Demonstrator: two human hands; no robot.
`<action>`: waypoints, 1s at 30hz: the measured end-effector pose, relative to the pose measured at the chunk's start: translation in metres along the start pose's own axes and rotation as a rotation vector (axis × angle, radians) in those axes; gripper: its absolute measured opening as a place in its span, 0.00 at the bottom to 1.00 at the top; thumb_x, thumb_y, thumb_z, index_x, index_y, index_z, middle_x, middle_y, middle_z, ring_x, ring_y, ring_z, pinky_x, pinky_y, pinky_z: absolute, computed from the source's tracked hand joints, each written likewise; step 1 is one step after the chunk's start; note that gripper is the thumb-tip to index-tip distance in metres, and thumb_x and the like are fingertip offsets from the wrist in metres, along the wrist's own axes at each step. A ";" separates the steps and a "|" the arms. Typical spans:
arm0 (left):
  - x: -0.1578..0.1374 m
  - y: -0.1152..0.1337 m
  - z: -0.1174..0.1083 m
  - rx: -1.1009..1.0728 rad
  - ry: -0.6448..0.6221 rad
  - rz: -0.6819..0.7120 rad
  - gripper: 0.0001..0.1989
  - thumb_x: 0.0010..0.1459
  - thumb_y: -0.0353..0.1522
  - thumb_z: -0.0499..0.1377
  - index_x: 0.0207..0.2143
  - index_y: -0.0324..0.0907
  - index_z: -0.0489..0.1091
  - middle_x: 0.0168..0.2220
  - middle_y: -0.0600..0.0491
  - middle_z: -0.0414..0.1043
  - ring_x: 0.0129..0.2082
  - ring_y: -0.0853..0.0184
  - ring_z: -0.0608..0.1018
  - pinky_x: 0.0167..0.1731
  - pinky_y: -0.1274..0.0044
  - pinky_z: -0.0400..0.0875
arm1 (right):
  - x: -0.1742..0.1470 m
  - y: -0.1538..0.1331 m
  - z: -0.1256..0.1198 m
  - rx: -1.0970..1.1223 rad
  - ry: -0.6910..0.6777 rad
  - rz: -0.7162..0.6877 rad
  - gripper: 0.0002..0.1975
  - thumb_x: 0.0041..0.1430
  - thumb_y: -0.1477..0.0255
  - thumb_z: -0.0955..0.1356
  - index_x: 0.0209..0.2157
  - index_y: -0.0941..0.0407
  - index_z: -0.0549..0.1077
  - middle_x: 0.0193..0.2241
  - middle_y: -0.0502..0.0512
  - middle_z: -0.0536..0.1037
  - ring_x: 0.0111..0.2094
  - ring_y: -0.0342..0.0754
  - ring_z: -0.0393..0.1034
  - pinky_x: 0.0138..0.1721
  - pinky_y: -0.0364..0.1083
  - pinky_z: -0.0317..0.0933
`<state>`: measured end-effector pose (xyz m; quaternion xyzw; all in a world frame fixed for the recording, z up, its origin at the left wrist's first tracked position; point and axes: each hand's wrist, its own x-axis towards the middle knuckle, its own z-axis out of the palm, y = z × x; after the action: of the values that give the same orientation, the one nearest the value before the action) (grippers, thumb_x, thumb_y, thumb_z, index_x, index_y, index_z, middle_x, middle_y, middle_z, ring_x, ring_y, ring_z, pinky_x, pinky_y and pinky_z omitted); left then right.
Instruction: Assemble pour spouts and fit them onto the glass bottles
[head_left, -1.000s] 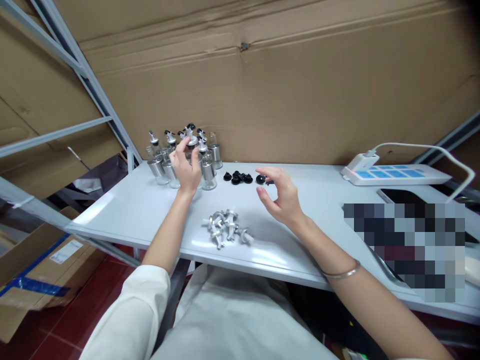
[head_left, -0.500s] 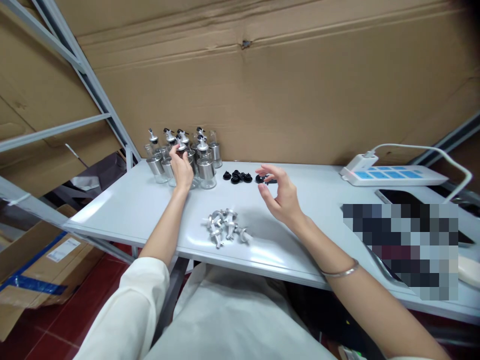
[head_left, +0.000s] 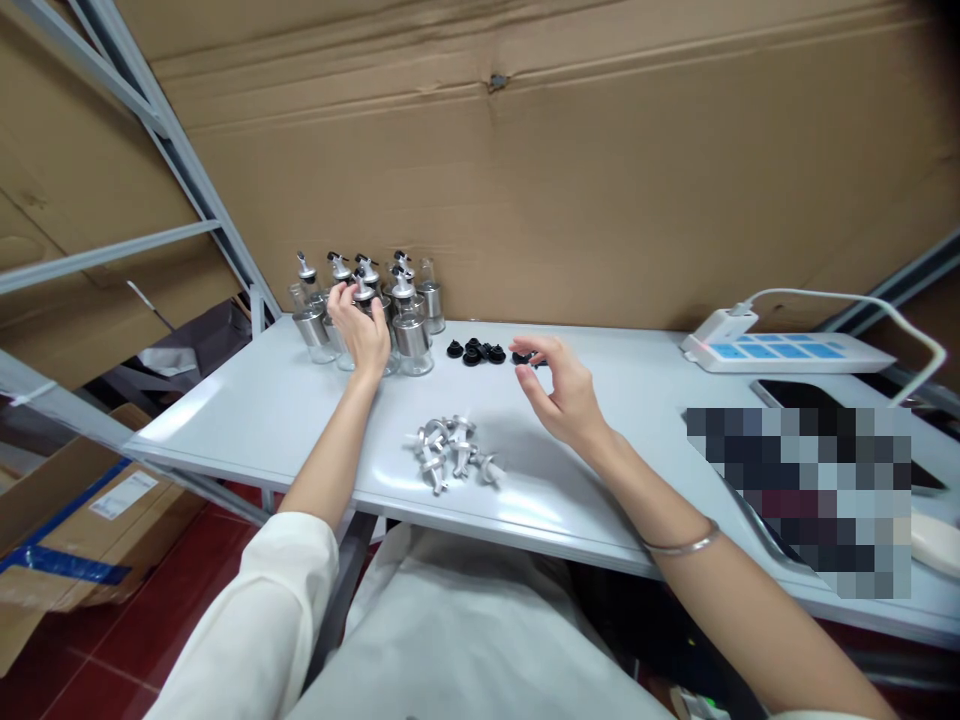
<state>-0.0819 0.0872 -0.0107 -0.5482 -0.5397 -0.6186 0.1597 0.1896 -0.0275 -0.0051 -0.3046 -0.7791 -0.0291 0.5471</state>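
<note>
Glass oil bottles (head_left: 413,338) with steel sleeves stand in a cluster at the table's back left; several carry metal pour spouts with black flip caps. My left hand (head_left: 363,334) is at the front of the cluster, thumb and fingers apart beside a spouted bottle (head_left: 364,289) partly hidden behind it. Over the table, my right hand (head_left: 561,388) hovers with curved, parted fingers and holds nothing. Just behind its fingertips lie black plastic parts (head_left: 522,356), partly covered by it. More black stoppers (head_left: 474,352) form a small pile beside the bottles. Silvery pour spouts (head_left: 451,450) lie heaped near the front edge.
On the right of the white table (head_left: 247,400) lie a power strip (head_left: 795,352) with a plugged-in charger (head_left: 721,328), a dark phone (head_left: 787,395) and a pixelated item. Cardboard (head_left: 600,180) walls the back. A metal rack post (head_left: 187,170) rises at left.
The fingers of my left hand have spread a little and shifted left at the spouted bottle. My right hand has barely moved. The view has tilted slightly.
</note>
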 end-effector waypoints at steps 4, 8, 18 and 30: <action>-0.001 0.022 -0.007 -0.109 0.053 0.139 0.14 0.61 0.37 0.50 0.47 0.40 0.58 0.53 0.42 0.58 0.58 0.61 0.62 0.60 0.65 0.55 | 0.001 -0.002 0.000 -0.009 -0.032 -0.031 0.09 0.61 0.74 0.62 0.42 0.52 0.70 0.34 0.56 0.78 0.34 0.50 0.71 0.36 0.51 0.67; -0.013 0.054 -0.013 -0.290 -0.285 0.309 0.10 0.63 0.37 0.46 0.40 0.43 0.63 0.39 0.50 0.68 0.42 0.67 0.72 0.47 0.73 0.66 | 0.002 -0.004 0.000 -0.011 -0.053 -0.042 0.08 0.61 0.75 0.62 0.38 0.53 0.71 0.30 0.55 0.77 0.31 0.49 0.71 0.35 0.50 0.66; -0.035 0.102 -0.027 -0.187 -1.692 0.155 0.19 0.55 0.44 0.54 0.42 0.40 0.68 0.37 0.51 0.73 0.32 0.68 0.74 0.34 0.77 0.66 | 0.002 -0.003 0.000 -0.017 -0.203 -0.020 0.07 0.58 0.76 0.63 0.30 0.55 0.72 0.25 0.53 0.77 0.27 0.46 0.70 0.30 0.45 0.62; -0.027 0.085 -0.025 -0.419 -1.929 -0.054 0.14 0.53 0.42 0.58 0.32 0.38 0.69 0.26 0.57 0.67 0.24 0.74 0.69 0.28 0.79 0.64 | -0.005 -0.005 0.001 -0.039 -0.844 0.343 0.08 0.55 0.71 0.66 0.34 0.57 0.75 0.25 0.53 0.77 0.24 0.45 0.68 0.29 0.44 0.59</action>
<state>-0.0178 0.0243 0.0133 -0.8223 -0.3307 0.0068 -0.4631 0.1876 -0.0330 -0.0083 -0.4245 -0.8716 0.1738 0.1730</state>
